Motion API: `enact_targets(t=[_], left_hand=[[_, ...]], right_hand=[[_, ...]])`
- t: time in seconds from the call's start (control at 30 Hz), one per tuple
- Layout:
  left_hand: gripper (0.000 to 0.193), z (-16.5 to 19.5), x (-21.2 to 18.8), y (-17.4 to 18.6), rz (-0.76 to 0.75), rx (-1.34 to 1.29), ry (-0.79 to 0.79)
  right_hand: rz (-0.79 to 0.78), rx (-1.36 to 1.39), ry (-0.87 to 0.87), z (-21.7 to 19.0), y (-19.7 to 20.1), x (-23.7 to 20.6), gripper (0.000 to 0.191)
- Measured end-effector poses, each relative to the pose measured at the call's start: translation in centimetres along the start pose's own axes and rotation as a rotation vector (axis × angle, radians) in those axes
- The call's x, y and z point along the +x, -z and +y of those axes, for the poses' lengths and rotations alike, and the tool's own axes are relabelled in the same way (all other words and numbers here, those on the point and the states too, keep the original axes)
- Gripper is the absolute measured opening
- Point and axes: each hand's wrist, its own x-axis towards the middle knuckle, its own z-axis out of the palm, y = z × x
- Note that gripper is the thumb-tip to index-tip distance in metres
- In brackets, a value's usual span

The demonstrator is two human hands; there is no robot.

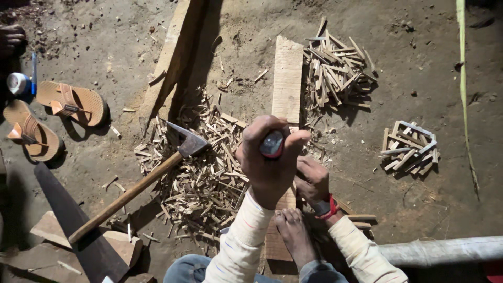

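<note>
Raised closest to the lens, the left hand (270, 162) is clenched around a red-capped handle (272, 144); its working end is hidden. Below it, a plank (287, 78) is laid lengthwise away from the person, pinned by a bare foot (293, 233). The right hand (313, 181) is rested beside it; its grip cannot be told. A hammer (141, 183) is left on splinters (204, 178).

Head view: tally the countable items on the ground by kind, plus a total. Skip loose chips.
Sandals: 2
Hammer: 1
Long wooden planks: 2
Heaps of cut wood sticks: 2
Pale pipe: 1
Hands: 2, left hand gripping a red-tipped tool handle, right hand low by the plank
Total: 10
</note>
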Motion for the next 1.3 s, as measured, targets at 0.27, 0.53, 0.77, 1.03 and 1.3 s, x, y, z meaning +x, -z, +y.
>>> enact_targets(t=[0.27,0.53,0.77,1.03,1.3], left_hand=[[0.048,0.1,0.1,-0.2,-0.025,0.042,0.008],[0.053,1.3,0.2,-0.5,-0.06,0.049,-0.025],[0.055,1.4,0.3,-0.8,-0.091,-0.018,-0.016],[0.053,1.4,0.0,-0.8,-0.091,-0.037,0.007],[0.05,1.6,0.0,-0.7,-0.085,-0.06,0.007]], right_hand=[[0.003,0.01,0.003,0.4,-0.1,-0.2,0.024],[0.029,-0.017,0.075,1.3,-0.4,-0.8,0.024],[0.034,-0.035,0.124,1.9,-0.5,-1.6,0.025],[0.034,-0.035,0.141,2.1,-0.6,-1.9,0.026],[0.034,-0.03,0.147,2.1,-0.5,-2.0,0.027]])
